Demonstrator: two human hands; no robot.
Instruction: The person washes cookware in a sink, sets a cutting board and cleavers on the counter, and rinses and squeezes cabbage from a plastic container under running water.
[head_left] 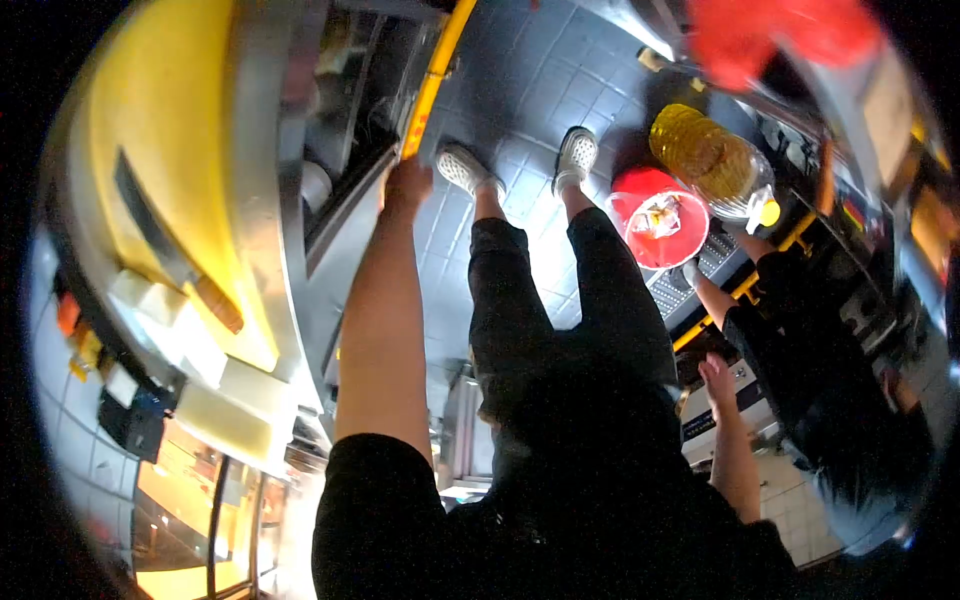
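My left hand is closed at the lower end of a yellow bar, beside the edge of a metal cabinet; what its fingers hold is hidden. On the right, my right hand hangs by my side with its fingers apart and nothing in them. A red bucket with a crumpled item inside stands on the floor ahead to the right. Beside it is a large clear bottle of yellow liquid with a yellow cap.
At the left, a knife lies on a yellow board, near white blocks. A co-worker in dark clothes is close on my right. A blurred red object is at the upper right. Grey tiles cover the floor.
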